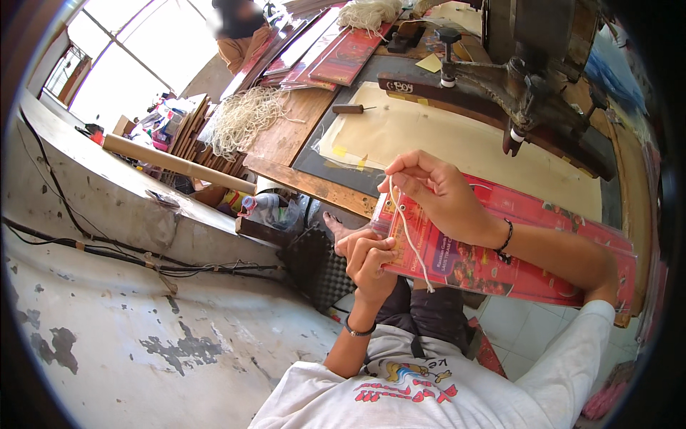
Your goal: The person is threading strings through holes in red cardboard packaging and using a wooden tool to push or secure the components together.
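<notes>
A long stack of glossy red printed sheets (pixel 572 282) lies across my lap against the table's near edge, with metal eyelets at its left end. My left hand (pixel 370 263) has its fingers curled around that end and grips it. Above the eyelets, my right hand (pixel 439 194) pinches a white cord (pixel 409 232) between thumb and fingers. The cord hangs down over the printed face, its loose end past the stack's near edge. Whether it passes through an eyelet is hidden by my fingers. My right forearm rests across the sheets.
A heavy metal press (pixel 529 93) stands at the back right. Pale paper (pixel 464 129) and a wooden-handled awl (pixel 348 109) lie on the table. Tangled white cords (pixel 246 118) and more red sheets (pixel 343 61) are at the back left. Beyond them is another person (pixel 243 43).
</notes>
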A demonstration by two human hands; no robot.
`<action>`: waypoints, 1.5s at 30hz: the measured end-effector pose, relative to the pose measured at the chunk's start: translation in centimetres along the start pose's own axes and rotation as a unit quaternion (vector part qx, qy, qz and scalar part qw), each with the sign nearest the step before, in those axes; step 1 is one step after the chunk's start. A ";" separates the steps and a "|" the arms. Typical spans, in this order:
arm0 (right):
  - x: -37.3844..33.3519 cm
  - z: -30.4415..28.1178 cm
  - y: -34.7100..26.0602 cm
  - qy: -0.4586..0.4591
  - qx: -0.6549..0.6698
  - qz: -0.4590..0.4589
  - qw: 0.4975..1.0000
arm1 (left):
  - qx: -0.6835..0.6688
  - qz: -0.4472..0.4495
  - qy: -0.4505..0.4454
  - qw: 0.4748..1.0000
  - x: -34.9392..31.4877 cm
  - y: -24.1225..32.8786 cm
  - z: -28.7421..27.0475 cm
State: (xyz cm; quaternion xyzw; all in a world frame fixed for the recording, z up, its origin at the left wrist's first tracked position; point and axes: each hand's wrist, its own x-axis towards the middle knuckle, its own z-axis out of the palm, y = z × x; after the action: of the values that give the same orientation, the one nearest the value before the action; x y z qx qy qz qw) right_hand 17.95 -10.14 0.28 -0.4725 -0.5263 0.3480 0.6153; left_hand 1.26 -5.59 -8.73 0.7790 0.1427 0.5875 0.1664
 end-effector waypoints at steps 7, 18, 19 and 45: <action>0.0 -0.5 -0.8 0.019 0.035 -0.039 0.998 | -0.011 0.007 -0.194 0.981 2.8 1.2 -2.3; -0.4 -2.8 -12.3 -0.074 -0.274 -0.267 0.921 | 0.064 0.075 -0.114 0.989 0.7 0.7 -1.7; -0.8 -2.7 -12.7 -0.070 -0.297 -0.248 0.919 | 0.060 0.069 -0.099 0.991 0.5 0.9 -1.3; -2.6 -2.1 -0.9 -0.126 -0.208 -0.080 0.967 | -0.109 -0.132 -0.069 0.983 -1.5 3.7 -2.3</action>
State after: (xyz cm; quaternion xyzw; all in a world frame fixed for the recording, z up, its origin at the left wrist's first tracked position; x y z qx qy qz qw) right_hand 19.39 -13.25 0.30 -0.4989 -0.6964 0.2372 0.4580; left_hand -1.22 -9.33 -7.86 0.7695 0.1675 0.5172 0.3353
